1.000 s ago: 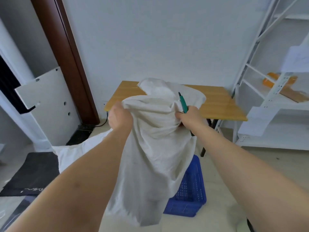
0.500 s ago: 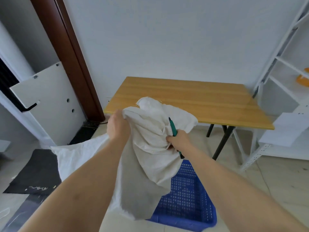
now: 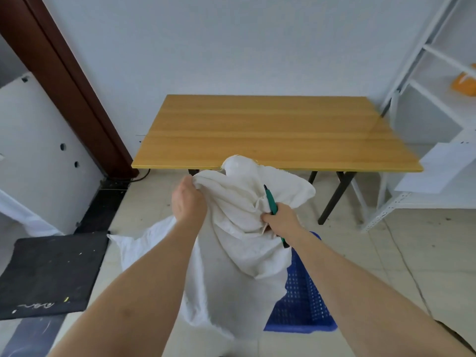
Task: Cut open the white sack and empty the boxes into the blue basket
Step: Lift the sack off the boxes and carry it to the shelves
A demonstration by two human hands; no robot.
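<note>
- Both hands grip the sack (image 3: 239, 228): my left hand (image 3: 189, 200) has its fingers bunched on a fold at the upper left edge, and my right hand (image 3: 280, 219) clamps the gathered cloth together with a green-handled cutter (image 3: 270, 199), whose tip points up and away from me.
- Sack hangs limp from my hands, long axis running down toward the floor, its lower end draped in front of me and over the left side of the basket (image 3: 301, 300).
- Basket sits on the floor below my right hand, which is the nearer one; the sack covers its inside, so I cannot tell whether boxes lie in it.
- Next, I judge, the hanging cloth must be kept over the basket's opening, or lifted clear of it.
- No brand or label reads on sack, cutter or basket; pale scribbles on the black mat (image 3: 49, 274) at the left are illegible.
</note>
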